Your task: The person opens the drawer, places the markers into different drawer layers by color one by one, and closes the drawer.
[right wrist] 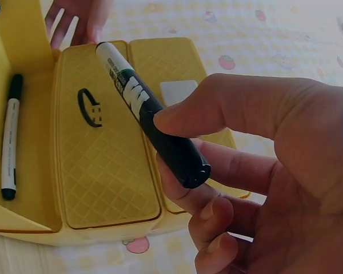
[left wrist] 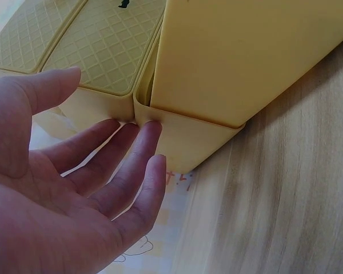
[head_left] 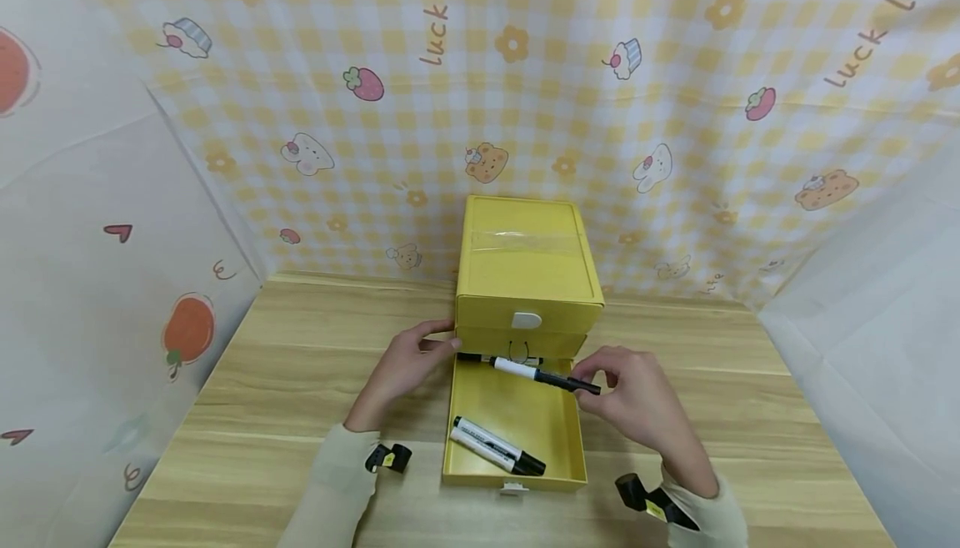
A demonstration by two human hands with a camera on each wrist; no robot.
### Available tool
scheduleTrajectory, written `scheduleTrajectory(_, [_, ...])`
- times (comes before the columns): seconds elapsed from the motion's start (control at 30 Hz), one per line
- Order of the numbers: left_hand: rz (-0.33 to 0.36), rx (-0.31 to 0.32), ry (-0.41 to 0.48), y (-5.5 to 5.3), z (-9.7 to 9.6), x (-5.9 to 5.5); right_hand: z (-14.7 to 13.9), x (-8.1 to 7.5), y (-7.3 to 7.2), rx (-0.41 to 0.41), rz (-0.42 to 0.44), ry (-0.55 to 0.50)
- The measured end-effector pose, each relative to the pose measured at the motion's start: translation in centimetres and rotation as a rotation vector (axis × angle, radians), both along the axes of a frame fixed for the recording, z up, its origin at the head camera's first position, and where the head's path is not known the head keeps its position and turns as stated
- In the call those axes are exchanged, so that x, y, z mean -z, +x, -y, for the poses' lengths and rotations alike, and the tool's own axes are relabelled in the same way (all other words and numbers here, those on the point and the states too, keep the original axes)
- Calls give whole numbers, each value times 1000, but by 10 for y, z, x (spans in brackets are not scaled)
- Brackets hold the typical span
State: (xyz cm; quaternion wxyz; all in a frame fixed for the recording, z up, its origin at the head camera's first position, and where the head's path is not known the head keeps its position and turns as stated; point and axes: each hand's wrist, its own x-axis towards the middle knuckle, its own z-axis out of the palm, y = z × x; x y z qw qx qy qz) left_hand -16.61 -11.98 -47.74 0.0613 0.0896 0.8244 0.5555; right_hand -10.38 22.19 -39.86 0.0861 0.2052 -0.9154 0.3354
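My right hand [head_left: 633,394] pinches a black-and-white marker [head_left: 517,369] near its black end, thumb against fingers, above the back of a pulled-out yellow drawer [head_left: 517,419]. In the right wrist view, the marker [right wrist: 136,94] slants with its white end pointing away. Two more markers [head_left: 491,445] lie side by side at the drawer's front, and another marker [head_left: 468,357] lies at its back, partly hidden. Beside the left of the yellow drawer box [head_left: 528,268], my left hand [head_left: 405,364] has loosely extended fingers, with fingertips [left wrist: 151,128] right at its side.
The box has a closed upper drawer with a white tab [head_left: 527,320]. A similar tab [head_left: 513,489] sits on the pulled-out drawer's front. Behind the wooden table [head_left: 322,364] hangs a checked yellow cloth [head_left: 420,131]. Each wrist wears a small black camera.
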Motion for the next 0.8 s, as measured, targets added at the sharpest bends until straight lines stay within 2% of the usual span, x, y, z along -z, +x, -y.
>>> scheduleTrajectory(0.37, [-4, -4, -3, -1, 0, 0, 9, 7, -6, -20, 97, 94])
scheduleTrajectory(0.6, [-6, 1, -9, -1, 1, 2, 17, 17, -9, -45, 81, 163])
scheduleTrajectory(0.8, [-7, 4, -12, -2, 0, 2, 24, 23, -8, -16, 111, 203])
